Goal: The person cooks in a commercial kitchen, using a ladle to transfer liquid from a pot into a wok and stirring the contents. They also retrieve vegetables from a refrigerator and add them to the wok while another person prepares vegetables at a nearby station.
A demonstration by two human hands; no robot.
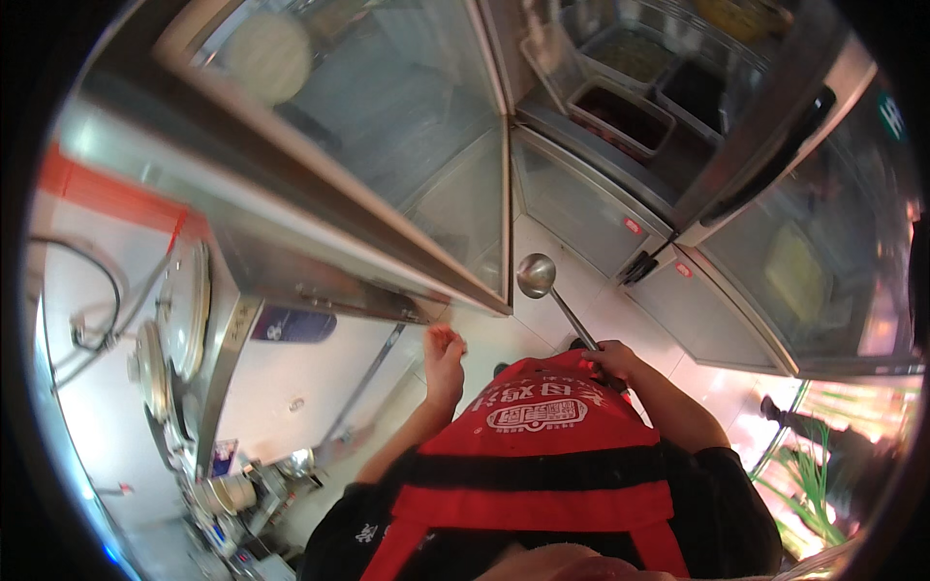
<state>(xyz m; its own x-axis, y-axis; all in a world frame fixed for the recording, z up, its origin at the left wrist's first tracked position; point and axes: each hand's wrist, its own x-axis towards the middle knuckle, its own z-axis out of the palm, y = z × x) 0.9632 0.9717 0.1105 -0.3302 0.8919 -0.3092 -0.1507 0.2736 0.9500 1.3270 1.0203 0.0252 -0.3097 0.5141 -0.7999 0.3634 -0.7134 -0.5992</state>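
Note:
My right hand (610,361) grips the handle of a steel ladle (536,276), held in front of my red apron (538,407). The ladle's bowl points away from me over the tiled floor. My left hand (443,359) is raised with curled fingers near the lower corner of a glass cabinet door (450,189), which stands swung out. Blur hides whether its fingers touch the door or are closed. Beyond the door's far edge, an open metal cabinet holds several food tubs, among them a rectangular tub with dark red contents (621,116).
A second glass door (835,254) with a black handle is at the right. Lower cabinet doors (588,203) front the floor. Pot lids (185,312) hang at the left. Green stalks (806,472) and a dark-clothed leg (814,428) are at lower right.

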